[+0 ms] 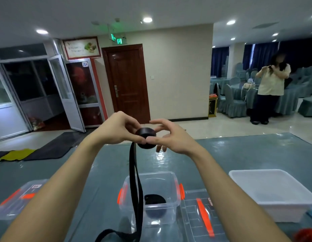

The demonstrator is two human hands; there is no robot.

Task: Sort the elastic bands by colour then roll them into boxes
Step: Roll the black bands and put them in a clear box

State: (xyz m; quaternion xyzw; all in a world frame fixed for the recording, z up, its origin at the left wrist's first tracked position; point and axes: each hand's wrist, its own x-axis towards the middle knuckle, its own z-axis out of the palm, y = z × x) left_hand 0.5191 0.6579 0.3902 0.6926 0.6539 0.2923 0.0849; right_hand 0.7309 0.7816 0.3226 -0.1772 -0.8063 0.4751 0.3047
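The loose tail (134, 180) of the black elastic band climbs from the near table edge, past the near left corner of the clear box (176, 180), where a finished black coil (155, 199) already lies. Winding should go well if the tail stays flat and lightly taut, each turn landing squarely on the last, with one hand clamping while the other turns. Farther out, held above the table, the roll (145, 137) sits between both hands. The left hand (116, 130) pinches its left side with thumb and curled fingers. The right hand (172, 137) nips its right side, thumb on the near face, other fingers spread.
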